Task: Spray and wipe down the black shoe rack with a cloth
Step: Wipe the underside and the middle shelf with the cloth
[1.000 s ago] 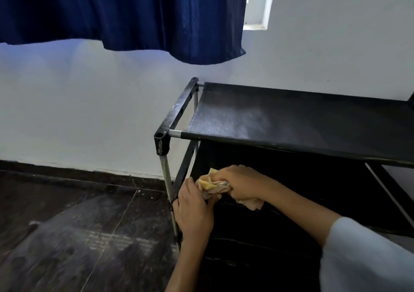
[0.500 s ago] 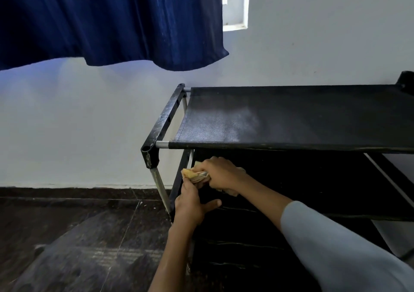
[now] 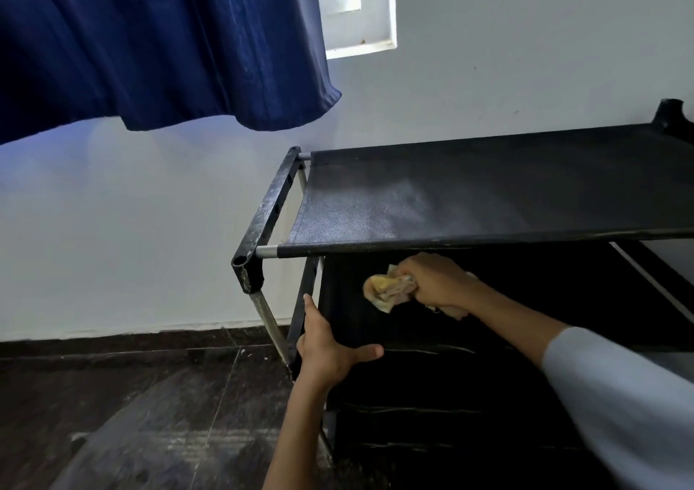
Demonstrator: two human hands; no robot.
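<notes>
A person's right hand (image 3: 437, 283) is gripping a bunched yellow cloth (image 3: 388, 288) on the second shelf of the black shoe rack (image 3: 488, 196) at 3 o'clock, while the left hand (image 3: 328, 354), thumb spread, is bracing its side frame; firm, overlapping strokes look best.
</notes>
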